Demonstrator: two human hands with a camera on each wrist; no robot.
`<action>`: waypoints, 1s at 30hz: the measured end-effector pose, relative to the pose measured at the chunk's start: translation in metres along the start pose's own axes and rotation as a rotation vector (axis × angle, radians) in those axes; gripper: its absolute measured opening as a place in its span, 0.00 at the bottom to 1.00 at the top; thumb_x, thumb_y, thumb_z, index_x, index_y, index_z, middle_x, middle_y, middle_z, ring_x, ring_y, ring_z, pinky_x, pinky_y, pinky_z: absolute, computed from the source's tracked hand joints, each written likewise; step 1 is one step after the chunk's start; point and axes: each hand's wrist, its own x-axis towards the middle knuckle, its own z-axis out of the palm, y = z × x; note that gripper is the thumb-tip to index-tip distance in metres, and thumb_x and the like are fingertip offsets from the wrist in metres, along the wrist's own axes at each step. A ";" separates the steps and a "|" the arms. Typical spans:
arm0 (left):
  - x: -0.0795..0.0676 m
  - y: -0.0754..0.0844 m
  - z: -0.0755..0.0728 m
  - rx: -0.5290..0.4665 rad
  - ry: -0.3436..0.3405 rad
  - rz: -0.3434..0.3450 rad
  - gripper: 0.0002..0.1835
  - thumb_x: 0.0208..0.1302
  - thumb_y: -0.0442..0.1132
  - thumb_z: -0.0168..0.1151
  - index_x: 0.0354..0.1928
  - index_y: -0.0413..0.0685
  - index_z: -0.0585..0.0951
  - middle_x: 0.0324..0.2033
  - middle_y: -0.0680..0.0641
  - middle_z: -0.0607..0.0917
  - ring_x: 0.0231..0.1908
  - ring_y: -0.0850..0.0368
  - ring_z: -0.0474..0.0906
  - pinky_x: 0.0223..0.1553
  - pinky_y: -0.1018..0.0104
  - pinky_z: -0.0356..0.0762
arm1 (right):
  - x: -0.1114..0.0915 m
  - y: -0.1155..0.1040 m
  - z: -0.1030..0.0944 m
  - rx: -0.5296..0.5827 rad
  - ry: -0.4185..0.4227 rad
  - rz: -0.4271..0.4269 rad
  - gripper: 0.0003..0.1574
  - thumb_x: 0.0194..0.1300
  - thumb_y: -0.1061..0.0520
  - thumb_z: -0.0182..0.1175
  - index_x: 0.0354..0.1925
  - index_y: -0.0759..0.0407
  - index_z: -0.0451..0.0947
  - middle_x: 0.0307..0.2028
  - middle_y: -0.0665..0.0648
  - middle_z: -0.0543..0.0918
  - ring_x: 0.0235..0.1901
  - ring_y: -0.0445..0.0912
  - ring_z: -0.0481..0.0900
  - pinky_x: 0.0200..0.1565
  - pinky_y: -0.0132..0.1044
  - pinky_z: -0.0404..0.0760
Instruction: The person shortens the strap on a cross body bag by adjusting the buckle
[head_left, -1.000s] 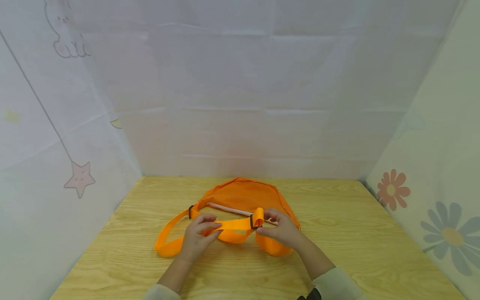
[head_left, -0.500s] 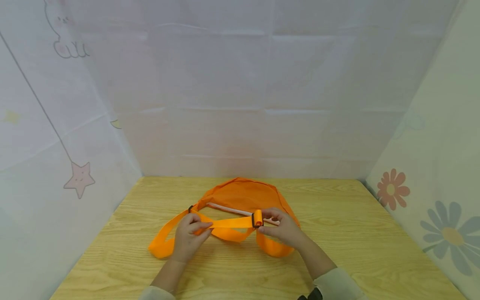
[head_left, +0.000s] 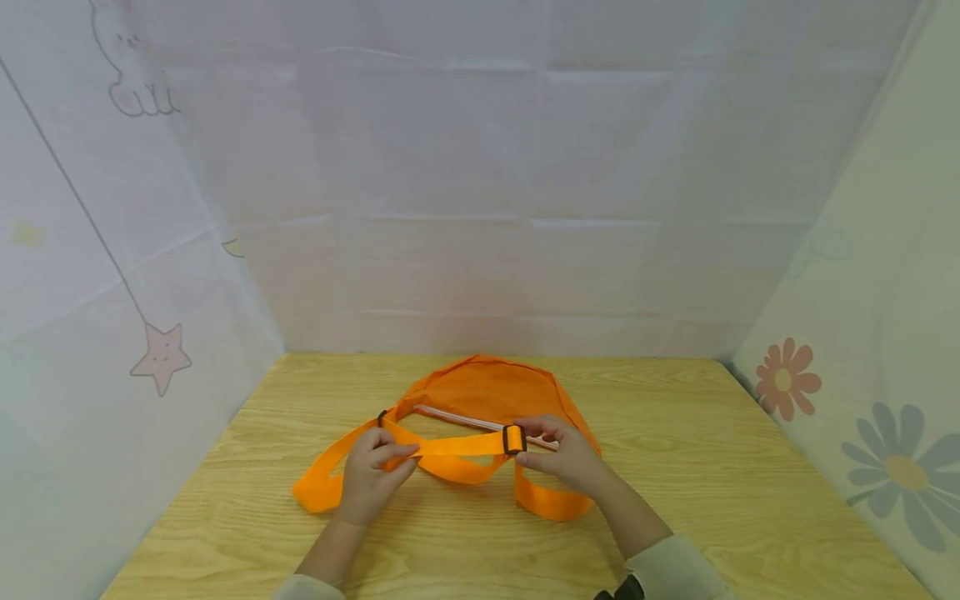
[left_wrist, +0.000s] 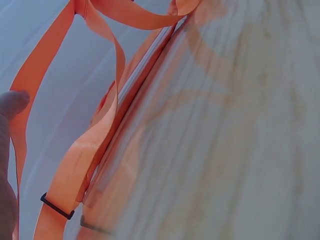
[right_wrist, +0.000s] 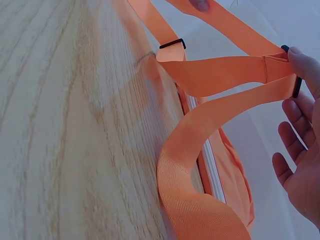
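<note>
Left hand (head_left: 372,477) pinching orange strap (head_left: 461,447), right hand (head_left: 567,458) pinching buckle (right_wrist: 297,89), bag (head_left: 487,390) just beyond both, tabletop (head_left: 720,475) outward of each, far edge (head_left: 645,359) past bag

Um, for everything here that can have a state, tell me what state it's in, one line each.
Orange bag: lying on the table.
White zipper: can't tell whether open or closed.
Orange strap: stretched nearly straight between the hands.
Black buckle by the right hand: strap threaded through it.
Black buckle on the left: strap threaded through it.
Left hand: pinching the strap.
Right hand: holding its buckle.
</note>
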 end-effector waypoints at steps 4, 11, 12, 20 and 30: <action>-0.003 -0.001 0.002 0.000 -0.039 -0.031 0.17 0.32 0.23 0.77 0.31 0.41 0.89 0.28 0.49 0.74 0.30 0.60 0.65 0.32 0.73 0.61 | 0.000 -0.001 0.001 -0.005 0.005 -0.007 0.29 0.59 0.49 0.70 0.59 0.49 0.78 0.57 0.55 0.78 0.58 0.55 0.68 0.50 0.44 0.67; -0.003 0.008 0.014 -0.008 -0.263 -0.221 0.24 0.43 0.34 0.79 0.47 0.45 0.86 0.42 0.49 0.79 0.44 0.56 0.72 0.42 0.65 0.74 | 0.001 0.000 0.009 0.002 -0.001 -0.056 0.30 0.59 0.50 0.70 0.59 0.53 0.77 0.56 0.57 0.78 0.58 0.58 0.71 0.57 0.52 0.68; -0.001 0.011 0.017 -0.032 -0.300 -0.257 0.24 0.44 0.36 0.78 0.48 0.46 0.85 0.44 0.49 0.79 0.45 0.55 0.73 0.44 0.63 0.76 | 0.002 0.000 0.010 0.004 -0.004 -0.060 0.31 0.59 0.50 0.70 0.59 0.54 0.77 0.56 0.57 0.78 0.59 0.58 0.72 0.58 0.54 0.68; 0.015 0.038 0.046 -0.279 -0.509 -0.495 0.31 0.52 0.43 0.76 0.60 0.49 0.79 0.56 0.53 0.77 0.58 0.51 0.72 0.58 0.50 0.73 | 0.002 -0.003 0.018 0.014 -0.039 -0.037 0.30 0.58 0.47 0.71 0.58 0.49 0.78 0.55 0.53 0.79 0.59 0.59 0.71 0.62 0.60 0.63; 0.020 0.046 0.060 -0.423 -0.554 -0.554 0.27 0.59 0.47 0.71 0.60 0.53 0.79 0.52 0.51 0.84 0.52 0.52 0.79 0.56 0.51 0.75 | -0.001 -0.002 0.018 0.004 -0.081 -0.032 0.33 0.58 0.46 0.70 0.61 0.47 0.76 0.55 0.52 0.78 0.60 0.56 0.69 0.63 0.63 0.60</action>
